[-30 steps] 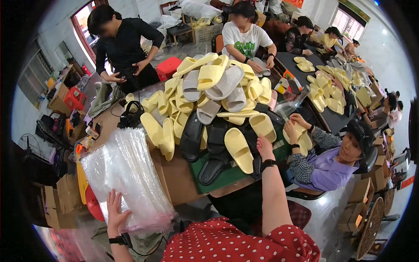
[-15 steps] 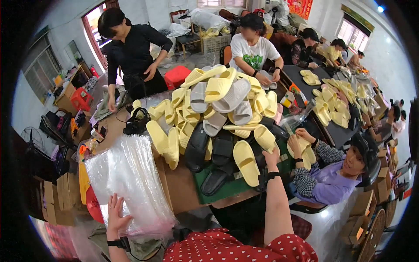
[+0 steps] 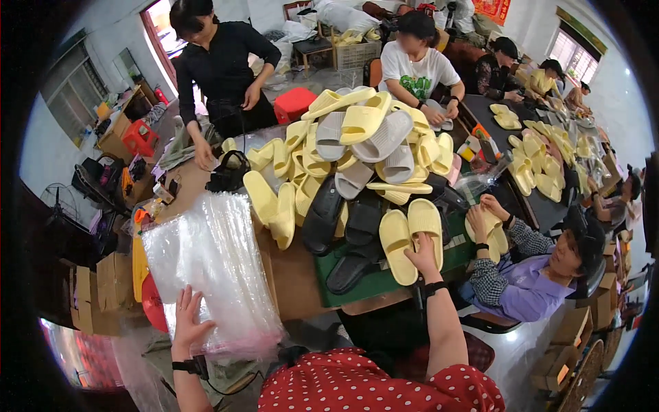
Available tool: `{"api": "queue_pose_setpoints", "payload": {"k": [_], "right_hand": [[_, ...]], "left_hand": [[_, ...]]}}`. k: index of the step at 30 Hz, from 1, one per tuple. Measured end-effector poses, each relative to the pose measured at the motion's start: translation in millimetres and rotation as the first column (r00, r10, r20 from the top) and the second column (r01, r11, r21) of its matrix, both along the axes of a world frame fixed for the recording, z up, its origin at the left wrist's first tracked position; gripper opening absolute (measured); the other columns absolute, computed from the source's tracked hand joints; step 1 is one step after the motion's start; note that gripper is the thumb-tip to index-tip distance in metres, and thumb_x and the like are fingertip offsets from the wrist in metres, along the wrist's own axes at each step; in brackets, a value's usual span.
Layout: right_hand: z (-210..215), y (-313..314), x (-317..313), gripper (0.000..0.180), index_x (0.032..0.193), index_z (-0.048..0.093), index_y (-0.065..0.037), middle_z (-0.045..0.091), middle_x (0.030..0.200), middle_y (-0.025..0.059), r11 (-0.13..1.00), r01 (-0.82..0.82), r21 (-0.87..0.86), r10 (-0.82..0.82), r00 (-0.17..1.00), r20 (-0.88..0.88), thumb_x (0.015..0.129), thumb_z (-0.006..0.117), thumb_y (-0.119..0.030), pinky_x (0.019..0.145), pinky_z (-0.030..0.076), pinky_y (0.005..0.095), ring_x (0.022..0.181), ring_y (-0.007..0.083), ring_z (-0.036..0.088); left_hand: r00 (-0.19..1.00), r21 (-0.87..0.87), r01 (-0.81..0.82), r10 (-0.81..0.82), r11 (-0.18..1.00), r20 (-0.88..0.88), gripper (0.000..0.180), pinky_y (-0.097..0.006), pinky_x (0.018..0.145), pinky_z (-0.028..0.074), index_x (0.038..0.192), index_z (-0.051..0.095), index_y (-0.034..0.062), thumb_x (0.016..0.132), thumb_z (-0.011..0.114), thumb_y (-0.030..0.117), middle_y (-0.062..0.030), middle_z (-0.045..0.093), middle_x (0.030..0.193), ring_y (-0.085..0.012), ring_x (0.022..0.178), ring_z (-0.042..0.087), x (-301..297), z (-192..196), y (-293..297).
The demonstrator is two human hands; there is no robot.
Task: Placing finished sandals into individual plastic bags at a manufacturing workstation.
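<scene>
My right hand (image 3: 424,255) rests on the heel end of a pair of yellow slide slippers (image 3: 410,237) lying side by side at the near edge of a big heap of yellow, grey and black slippers (image 3: 350,161). My left hand (image 3: 188,321) lies flat, fingers spread, on the near end of a thick stack of clear plastic bags (image 3: 209,271) at the table's left. Several black slippers (image 3: 343,226) lie just left of the yellow pair.
The brown table (image 3: 292,275) carries a green mat (image 3: 384,281) under the pile. A person in purple (image 3: 542,275) sits close on my right holding yellow slippers. Two people stand or sit across the table. Cardboard boxes (image 3: 96,288) stand at the left.
My right hand has closed in on the yellow pair, which now lies side by side under my fingers. My left hand stays on the plastic bags.
</scene>
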State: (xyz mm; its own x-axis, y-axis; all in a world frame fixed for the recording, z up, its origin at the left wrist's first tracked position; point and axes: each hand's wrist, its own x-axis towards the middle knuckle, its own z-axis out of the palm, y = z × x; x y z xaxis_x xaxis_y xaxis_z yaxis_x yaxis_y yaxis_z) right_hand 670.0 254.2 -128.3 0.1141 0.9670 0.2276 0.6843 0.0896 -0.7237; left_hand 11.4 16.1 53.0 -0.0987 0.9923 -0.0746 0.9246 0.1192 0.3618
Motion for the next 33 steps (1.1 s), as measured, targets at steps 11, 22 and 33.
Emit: {"api": "queue_pose_setpoints", "payload": {"k": [11, 22, 33], "right_hand": [[-11, -11, -14, 0.017, 0.085, 0.059, 0.004, 0.057, 0.089, 0.0245, 0.966, 0.257, 0.015, -0.249, 0.918, 0.308, 0.076, 0.063, -0.009, 0.082, 0.044, 0.0500, 0.092, 0.0439, 0.054], [228, -179, -272, 0.039, 0.133, 0.053, 0.004, 0.059, 0.129, 0.0099, 0.991, -0.090, 0.103, 0.128, 0.342, -0.931, 0.100, 0.051, -0.019, 0.096, 0.048, 0.0331, 0.115, 0.0196, 0.058], [147, -155, -442, 0.021, 0.090, 0.056, -0.002, 0.060, 0.097, 0.0198, 0.989, -0.149, -0.002, 0.138, 0.914, 0.382, 0.084, 0.066, -0.020, 0.080, 0.051, 0.0502, 0.093, 0.0399, 0.060]], "left_hand": [[0.995, 0.005, 0.076, -0.076, 0.997, -0.065, 0.085, -0.052, 0.119, 0.024, 0.146, 0.048, 0.0161, 0.072, 0.082, 0.041, -0.0225, 0.029, 0.159, -0.0453, 0.147, 0.022, 1, 7, 13], [0.964, 0.062, 0.264, -0.262, 0.963, -0.035, 0.101, -0.056, 0.118, 0.022, 0.153, 0.035, 0.0101, 0.075, 0.074, 0.063, -0.0370, 0.021, 0.155, -0.0506, 0.147, 0.015, -3, 42, 6], [0.856, 0.171, 0.514, -0.516, 0.840, -0.041, 0.086, -0.059, 0.119, 0.016, 0.151, 0.042, 0.0224, 0.080, 0.066, 0.064, -0.0208, 0.020, 0.162, -0.0449, 0.149, 0.017, -39, -14, -19]]}}
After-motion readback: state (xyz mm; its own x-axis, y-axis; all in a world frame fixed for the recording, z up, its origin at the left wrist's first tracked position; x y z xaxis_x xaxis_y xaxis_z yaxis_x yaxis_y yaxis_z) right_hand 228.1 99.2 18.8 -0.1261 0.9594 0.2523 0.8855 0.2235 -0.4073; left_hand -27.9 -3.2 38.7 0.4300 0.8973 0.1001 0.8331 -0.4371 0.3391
